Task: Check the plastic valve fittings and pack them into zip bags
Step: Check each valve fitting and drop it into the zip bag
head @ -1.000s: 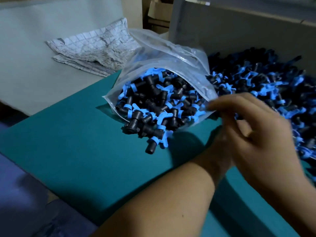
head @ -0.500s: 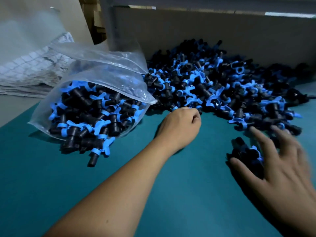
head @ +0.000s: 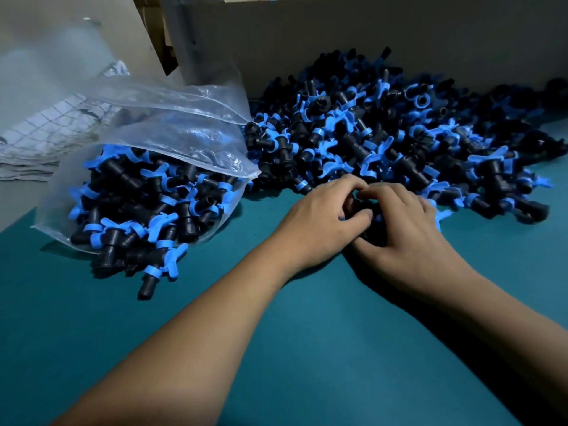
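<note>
- Head view: teal bench [head: 307, 348] with a big loose pile of valve fittings [head: 399, 139], black bodies with blue wing handles, heaped along the far side against a grey back wall [head: 368, 41].
- Zip bag [head: 172, 127], clear plastic, lies on its side at the left of the bench, mouth open toward the near side, packed with fittings; several stick out past the mouth onto the bench.
- One spilled fitting [head: 150, 275] at the bag mouth lies nearest the camera, black barrel pointing toward the camera, blue handle behind it.
- Bag's right edge touches the left end of the pile.
- Left hand [head: 319, 222] and right hand [head: 399, 238] meet at the near edge of the pile, centre-right, knuckles up, fingers curled in toward each other.
- Both hands close together round a small clump of fittings [head: 365, 210]; only dark bits and a little blue show between the fingers, count unclear.
- Right hand thumb side presses against the left hand; a blue handle [head: 442, 215] pokes out past the right hand's far side.
- Both forearms bare, reaching in from the bottom of frame, left arm crossing diagonally.
- Folded checked cloth or sheets [head: 46, 139] lie behind the bag at far left, on a paler surface.
- Cardboard [head: 156, 32] stands behind, upper left, blurry.
</note>
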`<action>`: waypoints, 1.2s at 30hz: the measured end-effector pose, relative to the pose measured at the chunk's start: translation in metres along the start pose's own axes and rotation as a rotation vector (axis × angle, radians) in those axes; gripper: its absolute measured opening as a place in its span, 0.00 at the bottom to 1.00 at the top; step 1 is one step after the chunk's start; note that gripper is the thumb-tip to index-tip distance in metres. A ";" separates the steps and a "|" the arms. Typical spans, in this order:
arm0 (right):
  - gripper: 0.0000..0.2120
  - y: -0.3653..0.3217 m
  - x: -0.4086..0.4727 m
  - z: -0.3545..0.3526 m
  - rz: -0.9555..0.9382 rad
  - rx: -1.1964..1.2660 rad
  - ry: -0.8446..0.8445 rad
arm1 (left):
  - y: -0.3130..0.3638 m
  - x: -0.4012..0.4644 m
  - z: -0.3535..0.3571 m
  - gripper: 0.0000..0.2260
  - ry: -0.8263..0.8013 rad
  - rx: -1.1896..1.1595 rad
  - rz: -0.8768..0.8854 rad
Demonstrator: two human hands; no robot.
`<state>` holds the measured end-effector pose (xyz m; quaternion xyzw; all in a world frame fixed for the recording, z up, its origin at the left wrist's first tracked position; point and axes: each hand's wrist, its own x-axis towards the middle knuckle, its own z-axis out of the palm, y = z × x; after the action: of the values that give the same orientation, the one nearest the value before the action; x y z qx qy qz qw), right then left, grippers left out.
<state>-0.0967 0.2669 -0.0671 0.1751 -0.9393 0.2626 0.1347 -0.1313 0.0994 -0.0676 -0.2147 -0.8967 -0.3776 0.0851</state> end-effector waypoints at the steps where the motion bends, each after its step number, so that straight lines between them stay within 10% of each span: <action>1: 0.25 0.001 -0.002 -0.002 -0.017 0.099 -0.009 | -0.001 -0.001 -0.003 0.15 -0.002 -0.041 -0.001; 8: 0.38 0.020 -0.016 -0.019 -0.174 0.225 -0.176 | 0.002 -0.004 -0.002 0.29 -0.131 0.111 0.067; 18: 0.24 0.035 -0.009 -0.022 -0.129 -0.059 0.034 | -0.001 -0.004 -0.002 0.05 0.070 -0.122 0.117; 36: 0.09 0.025 -0.011 -0.025 -0.072 0.215 0.203 | 0.002 -0.007 -0.006 0.12 0.107 -0.191 0.278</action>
<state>-0.0926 0.3031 -0.0609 0.1947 -0.8803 0.3731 0.2188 -0.1237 0.0945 -0.0644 -0.3234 -0.8125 -0.4567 0.1631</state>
